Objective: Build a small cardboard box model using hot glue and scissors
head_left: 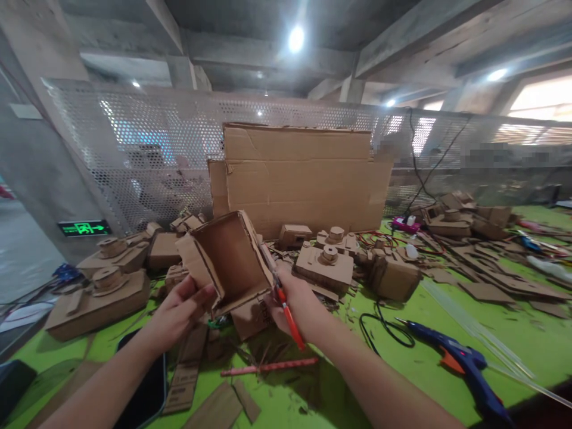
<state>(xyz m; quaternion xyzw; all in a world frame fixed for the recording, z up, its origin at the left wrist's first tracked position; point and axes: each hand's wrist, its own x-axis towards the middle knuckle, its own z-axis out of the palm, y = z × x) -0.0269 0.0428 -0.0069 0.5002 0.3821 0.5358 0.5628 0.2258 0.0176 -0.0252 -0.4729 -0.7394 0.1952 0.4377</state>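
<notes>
Currently, the left hand is gripping the open cardboard box by its left edge; the right hand is holding red-handled scissors against the box's right edge. A glue gun is lying right of the box, on the green table.

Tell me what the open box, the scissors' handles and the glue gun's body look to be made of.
Open box: matt brown cardboard, by its rough, layered-looking cut edges. Scissors' handles: probably plastic, by their even, bright orange-red colour. Glue gun's body: likely hard plastic, by its rounded, moulded-looking shape and uniform blue.
</notes>
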